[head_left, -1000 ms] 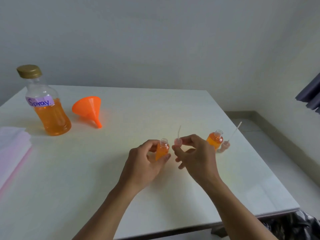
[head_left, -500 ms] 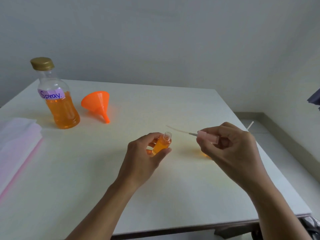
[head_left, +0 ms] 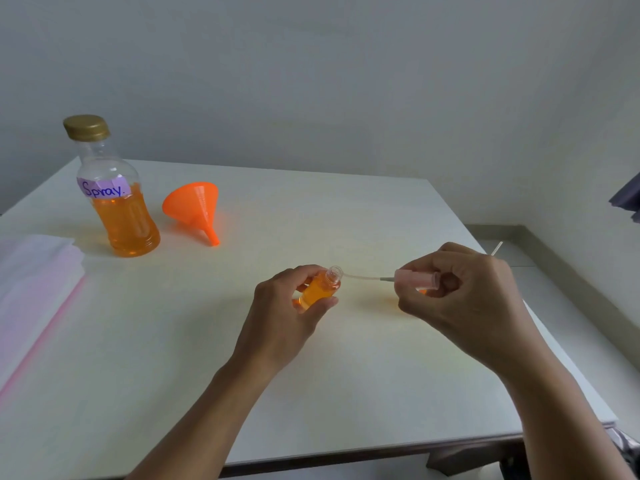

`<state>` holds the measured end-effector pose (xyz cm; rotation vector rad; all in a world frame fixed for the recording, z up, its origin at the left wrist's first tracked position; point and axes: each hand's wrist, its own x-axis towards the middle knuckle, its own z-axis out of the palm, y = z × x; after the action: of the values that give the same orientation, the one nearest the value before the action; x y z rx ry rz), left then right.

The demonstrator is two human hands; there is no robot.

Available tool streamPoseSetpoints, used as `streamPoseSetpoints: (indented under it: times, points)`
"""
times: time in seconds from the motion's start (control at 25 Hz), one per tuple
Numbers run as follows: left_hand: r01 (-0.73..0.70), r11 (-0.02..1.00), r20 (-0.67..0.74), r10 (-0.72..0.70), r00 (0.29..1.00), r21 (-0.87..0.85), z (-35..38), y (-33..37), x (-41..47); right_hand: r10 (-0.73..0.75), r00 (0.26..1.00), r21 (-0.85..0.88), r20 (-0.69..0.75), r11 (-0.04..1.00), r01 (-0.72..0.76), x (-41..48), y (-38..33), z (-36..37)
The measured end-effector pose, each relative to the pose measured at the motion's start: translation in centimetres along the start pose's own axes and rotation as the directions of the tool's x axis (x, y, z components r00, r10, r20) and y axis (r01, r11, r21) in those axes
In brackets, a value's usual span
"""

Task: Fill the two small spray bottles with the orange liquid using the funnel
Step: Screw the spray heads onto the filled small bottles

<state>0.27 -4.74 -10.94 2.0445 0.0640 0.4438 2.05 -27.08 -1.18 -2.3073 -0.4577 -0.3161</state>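
My left hand (head_left: 287,313) holds a small spray bottle (head_left: 320,287) full of orange liquid, tilted with its open neck toward the right. My right hand (head_left: 460,292) pinches a pink spray head (head_left: 415,279) held sideways; the tip of its thin dip tube (head_left: 363,277) is at the bottle's mouth. The second small bottle is hidden behind my right hand; only an orange glow on the table and the tip of another tube (head_left: 497,247) show. The large bottle (head_left: 114,188) labelled "Spray", gold cap on, about half full of orange liquid, stands far left. The orange funnel (head_left: 194,207) lies on its side beside it.
A stack of white paper with a pink edge (head_left: 34,292) lies at the table's left. The white table (head_left: 311,209) ends at the right, just past my right hand, with floor and a wall skirting beyond. A dark curtain edge (head_left: 627,199) shows at far right.
The right hand swung the pink spray head from upright to sideways, moved right, then brought its tube tip to the bottle's mouth. The left hand tilted the bottle. The head camera shifted left.
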Motion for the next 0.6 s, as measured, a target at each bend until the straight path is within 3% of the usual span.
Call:
streamPoseSetpoints:
  times: [0.32, 0.6]
  points:
    - [-0.132, 0.988, 0.063, 0.127, 0.99, 0.081, 0.4, 0.8, -0.5, -0.086, 0.983, -0.028, 0.164, 0.995, 0.092, 0.3, -0.1, 1.7]
    - [-0.163, 0.983, 0.065, 0.157, 0.985, 0.087, 0.9, 0.9, -1.0, -0.142, 0.949, -0.19, 0.281, 0.961, 0.2, 0.9, -0.1, 2.5]
